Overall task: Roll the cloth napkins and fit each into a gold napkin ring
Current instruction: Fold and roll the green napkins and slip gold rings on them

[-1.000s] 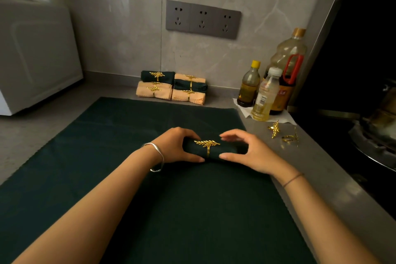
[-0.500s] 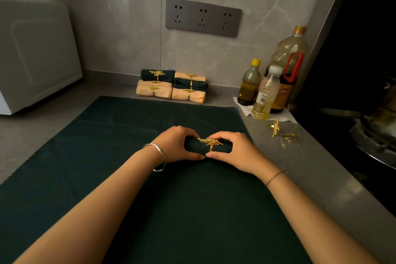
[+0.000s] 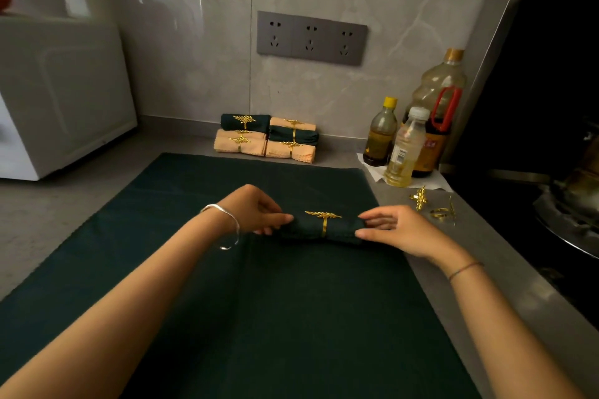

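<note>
Lying across the dark green cloth point(image 3: 291, 317), in its far half and nearer its right edge than its left, is the rolled green napkin point(image 3: 304, 230), with a gold leaf ring point(image 3: 324, 220) around its middle, leaf on top. Your left hand point(image 3: 256, 209) pinches the roll's left end, thumb and fingertips closed on the fabric. Your right hand point(image 3: 395, 230) pinches the right end the same way. A silver bangle point(image 3: 231, 220) hangs on your left wrist. On the bare counter point(image 3: 486, 253), just off the cloth's right edge, lie loose gold rings point(image 3: 420, 197). Beyond them, toward the counter's far right corner, three bottles point(image 3: 403, 155) stand on white paper. Against the wall at the counter's far edge sits a stack of ringed napkins point(image 3: 265, 136), green and peach. A white appliance point(image 3: 64, 100) fills the far left corner.
</note>
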Demonstrator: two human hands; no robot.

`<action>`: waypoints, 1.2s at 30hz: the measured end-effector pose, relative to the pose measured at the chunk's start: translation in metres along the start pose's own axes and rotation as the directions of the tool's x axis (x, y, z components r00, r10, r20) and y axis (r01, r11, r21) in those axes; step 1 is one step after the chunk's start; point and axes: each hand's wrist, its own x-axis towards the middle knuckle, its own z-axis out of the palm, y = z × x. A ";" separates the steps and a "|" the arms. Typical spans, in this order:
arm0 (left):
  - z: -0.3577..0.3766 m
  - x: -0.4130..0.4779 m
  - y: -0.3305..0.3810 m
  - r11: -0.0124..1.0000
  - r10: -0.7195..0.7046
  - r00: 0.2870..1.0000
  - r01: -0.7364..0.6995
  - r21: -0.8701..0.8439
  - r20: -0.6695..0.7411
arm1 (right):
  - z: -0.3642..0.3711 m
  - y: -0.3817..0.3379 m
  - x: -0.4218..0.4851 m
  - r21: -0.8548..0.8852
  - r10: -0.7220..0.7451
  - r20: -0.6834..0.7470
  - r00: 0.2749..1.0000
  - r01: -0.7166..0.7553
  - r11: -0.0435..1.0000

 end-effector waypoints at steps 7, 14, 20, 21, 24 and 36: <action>0.006 0.001 -0.006 0.935 -0.100 0.993 0.074 -0.345 -0.059 | 0.028 -0.008 0.015 0.199 0.097 -0.190 0.977 -0.059 0.978; -0.062 0.037 -0.032 0.956 0.010 0.922 -0.122 -0.265 -0.386 | 0.059 -0.076 0.094 0.339 -0.077 -0.227 0.971 0.152 0.928; -0.133 0.095 -0.066 0.866 -0.098 0.867 -0.167 -0.471 -0.488 | 0.081 -0.129 0.207 0.341 -0.161 -0.203 0.966 0.224 0.913; -0.141 0.106 -0.072 0.869 -0.106 0.868 -0.156 -0.469 -0.485 | 0.086 -0.133 0.224 0.329 -0.157 -0.213 0.964 0.222 0.918; -0.147 0.134 -0.089 0.868 -0.134 0.872 -0.126 -0.481 -0.471 | 0.099 -0.133 0.261 0.198 -0.144 -0.281 0.949 0.204 0.959; -0.126 0.195 -0.131 0.828 -0.193 0.866 -0.108 -0.551 -0.460 | 0.124 -0.103 0.304 -0.489 -0.333 -0.238 0.912 0.184 0.853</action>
